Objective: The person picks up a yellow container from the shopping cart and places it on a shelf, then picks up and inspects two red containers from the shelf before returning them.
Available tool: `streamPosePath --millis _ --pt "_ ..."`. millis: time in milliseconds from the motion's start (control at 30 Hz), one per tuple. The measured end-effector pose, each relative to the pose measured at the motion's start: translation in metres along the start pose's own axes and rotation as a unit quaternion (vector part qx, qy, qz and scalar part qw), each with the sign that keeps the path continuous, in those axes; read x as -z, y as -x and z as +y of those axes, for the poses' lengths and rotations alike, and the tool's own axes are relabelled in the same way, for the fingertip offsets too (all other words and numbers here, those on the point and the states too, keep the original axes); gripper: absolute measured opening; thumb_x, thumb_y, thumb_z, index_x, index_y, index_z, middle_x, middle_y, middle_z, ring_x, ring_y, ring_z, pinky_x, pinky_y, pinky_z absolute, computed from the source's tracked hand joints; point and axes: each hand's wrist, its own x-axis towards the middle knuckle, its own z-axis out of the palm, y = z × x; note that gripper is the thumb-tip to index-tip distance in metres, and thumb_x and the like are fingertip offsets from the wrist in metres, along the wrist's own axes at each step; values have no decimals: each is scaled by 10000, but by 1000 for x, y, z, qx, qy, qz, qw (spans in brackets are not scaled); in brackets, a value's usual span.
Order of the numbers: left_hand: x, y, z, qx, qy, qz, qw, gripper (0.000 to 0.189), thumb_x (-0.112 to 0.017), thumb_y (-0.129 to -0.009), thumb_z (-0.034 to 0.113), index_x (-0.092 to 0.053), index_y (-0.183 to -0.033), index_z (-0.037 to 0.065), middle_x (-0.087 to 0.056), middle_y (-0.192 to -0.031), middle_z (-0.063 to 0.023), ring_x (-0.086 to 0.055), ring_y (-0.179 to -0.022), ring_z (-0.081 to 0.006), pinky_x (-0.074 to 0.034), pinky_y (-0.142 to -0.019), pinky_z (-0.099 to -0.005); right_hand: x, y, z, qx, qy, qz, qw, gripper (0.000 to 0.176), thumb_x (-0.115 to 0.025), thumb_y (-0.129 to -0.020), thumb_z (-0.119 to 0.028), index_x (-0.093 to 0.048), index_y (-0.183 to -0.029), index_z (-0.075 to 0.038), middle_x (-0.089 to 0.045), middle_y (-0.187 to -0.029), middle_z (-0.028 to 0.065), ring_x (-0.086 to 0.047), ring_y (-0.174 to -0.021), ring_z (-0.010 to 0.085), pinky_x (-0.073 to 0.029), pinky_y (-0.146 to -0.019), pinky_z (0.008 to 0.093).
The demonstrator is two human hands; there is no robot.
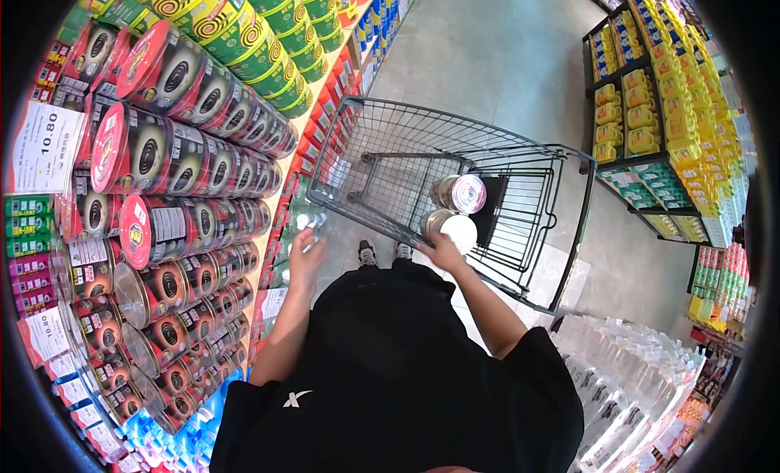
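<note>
**Metal on metal: right hand (443, 249) at the grey wire shopping trolley (382, 148)**

Its fingers clasp the white-lidded round metal tin (460, 230), which lies inside the trolley just beside a pink-lidded round tin (463, 193). The left hand (305, 260) is open and empty, near the shelf (286, 198) stacked with glossy red-and-black round tins (162, 160). Smooth grey floor tiles (487, 50) run between the shelf and the yellow plastic bottles (642, 115) opposite.

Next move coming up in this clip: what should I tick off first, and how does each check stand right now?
1. Right hand touching the white-lidded tin: ok.
2. Fingers closed around that tin: cannot tell.
3. Second tin lying inside the cart: ok.
4. Left hand holding nothing: ok, fingers spread beside the shelf of tins.
5. Cart close in front of the person's shoes: ok.
</note>
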Motion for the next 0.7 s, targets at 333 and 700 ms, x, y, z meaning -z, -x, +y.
streamPosePath --millis 333,700 --pt "-10 6 -21 68 3 -2 998 543 -700 -924 182 -473 -1408 91 -512 -1350 -132 -568 -1162 -230 -508 -918 -420 23 -116 101 -281 -111 195 933 1250 -813 -641 -704 -230 -1594 -145 -261 -1533 382 -358 -1379 564 -350 -1135 558" --pt "-20 19 -32 174 83 37 981 594 -679 -936 210 -417 -1450 65 -568 -1303 -143 -614 -1137 -273 -527 -917 -451 40 -189 95 -429 -156 151 877 1358 -868 -596 -645 -58 -1626 -287 -68 -1615 359 -251 -1438 592 -305 -1165 603"
